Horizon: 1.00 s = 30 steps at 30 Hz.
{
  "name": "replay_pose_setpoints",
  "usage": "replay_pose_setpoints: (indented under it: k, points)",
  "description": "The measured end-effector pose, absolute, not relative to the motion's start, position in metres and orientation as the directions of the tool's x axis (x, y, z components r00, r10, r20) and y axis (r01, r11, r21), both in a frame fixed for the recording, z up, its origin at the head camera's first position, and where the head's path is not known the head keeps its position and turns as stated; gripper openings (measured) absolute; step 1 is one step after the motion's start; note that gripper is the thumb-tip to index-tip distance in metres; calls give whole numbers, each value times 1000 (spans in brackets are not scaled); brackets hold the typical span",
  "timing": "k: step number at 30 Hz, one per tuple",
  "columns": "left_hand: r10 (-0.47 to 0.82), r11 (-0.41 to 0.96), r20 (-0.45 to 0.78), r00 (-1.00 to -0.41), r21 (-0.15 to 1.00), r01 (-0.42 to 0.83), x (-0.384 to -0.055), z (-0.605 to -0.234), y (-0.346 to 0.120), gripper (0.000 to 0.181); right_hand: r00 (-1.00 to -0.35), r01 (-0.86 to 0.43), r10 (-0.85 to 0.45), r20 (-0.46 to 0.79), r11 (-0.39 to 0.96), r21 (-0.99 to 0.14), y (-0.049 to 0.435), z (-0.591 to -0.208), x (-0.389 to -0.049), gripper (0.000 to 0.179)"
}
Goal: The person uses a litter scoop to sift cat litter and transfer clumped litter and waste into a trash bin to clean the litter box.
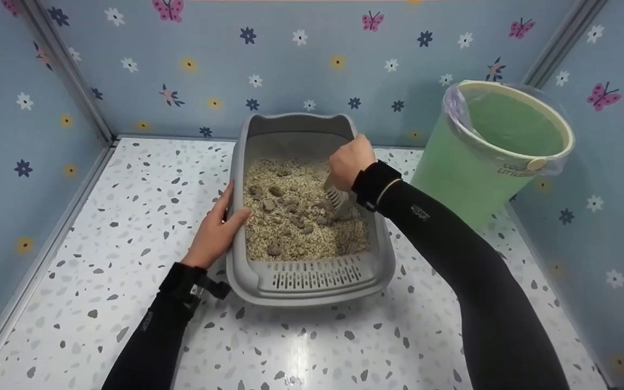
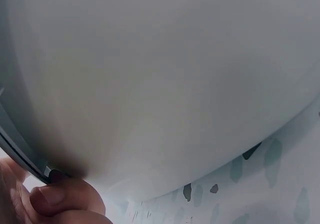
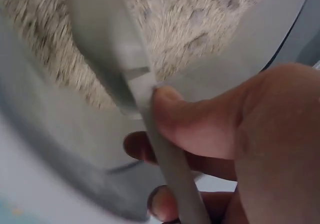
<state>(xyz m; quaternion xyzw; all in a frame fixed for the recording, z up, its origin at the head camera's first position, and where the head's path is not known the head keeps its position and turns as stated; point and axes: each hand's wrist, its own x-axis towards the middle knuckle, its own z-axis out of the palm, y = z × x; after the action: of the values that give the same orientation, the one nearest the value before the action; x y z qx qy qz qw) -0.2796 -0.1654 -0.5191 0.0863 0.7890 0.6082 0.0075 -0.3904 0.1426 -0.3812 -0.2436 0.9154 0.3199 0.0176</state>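
Note:
A grey litter box (image 1: 312, 295) stands on the floor, filled with pale granular litter (image 1: 290, 184) and several darker clumps (image 1: 268, 205). My left hand (image 1: 215, 230) grips its left side, thumb over the rim; the left wrist view has the fingers (image 2: 70, 199) curled under the rim against the outer wall. My right hand (image 1: 352, 162) holds a grey litter scoop (image 1: 338, 200) by its handle, thumb along the top. The slotted end of the scoop is down in the litter at the box's right side, near a darker patch (image 1: 352, 235).
A green bin (image 1: 453, 173) with a cream rim and a purplish liner (image 1: 455, 105) stands to the right of the box. Patterned blue walls (image 1: 290, 59) enclose the speckled floor (image 1: 128, 216) at the back and both sides.

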Motion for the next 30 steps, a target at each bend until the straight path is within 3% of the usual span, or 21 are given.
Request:
replay_pose_setpoints:
  k: [10, 16, 30]
  points:
    - [131, 233, 96, -987, 964, 125, -280, -519, -164, 78, -887, -458, -426, -178, 761, 460, 145, -386, -396, 21]
    - [131, 231, 102, -986, 964, 131, -280, -519, -164, 79, -879, -477, -448, -166, 808, 345, 149, -396, -401, 25]
    - [141, 303, 120, -983, 940, 158, -276, -519, -165, 79, -875, -483, -445, -189, 818, 313, 149, -399, -401, 27]
